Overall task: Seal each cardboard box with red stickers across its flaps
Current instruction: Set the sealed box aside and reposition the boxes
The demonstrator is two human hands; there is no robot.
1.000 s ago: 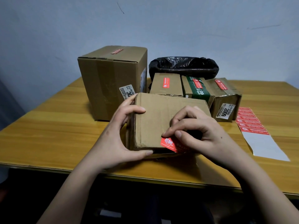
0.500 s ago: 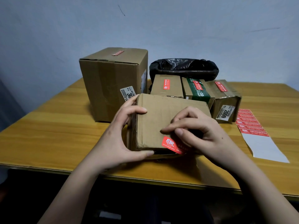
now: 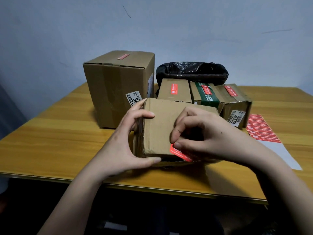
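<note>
**Red sticker pressed lower onto the near edge of the box**

Red paper had slid further under the right hand (image 3: 208, 138) than half a second before: less of the sticker (image 3: 180, 152) showed, and the fingers (image 3: 177, 145), curled with thumb and forefinger tips together, pressed it against the box (image 3: 162, 126) where earlier they only held it at the edge. That read as the seal going down over the front flap, so this box looked close to done. The left hand (image 3: 128, 143) kept its grip on the box's left end, thumb at the near bottom corner, fingers hooked over the top.

The box was plain brown cardboard, creased, sitting at the near middle of the surface (image 3: 55, 143). The sticker sat at its 5 o'clock corner, folding over a dark gap below. At 12 o'clock stood three small boxes already stickered, at 10 o'clock a tall box (image 3: 116, 89), and at 3 o'clock the sticker sheet (image 3: 260, 129).
</note>
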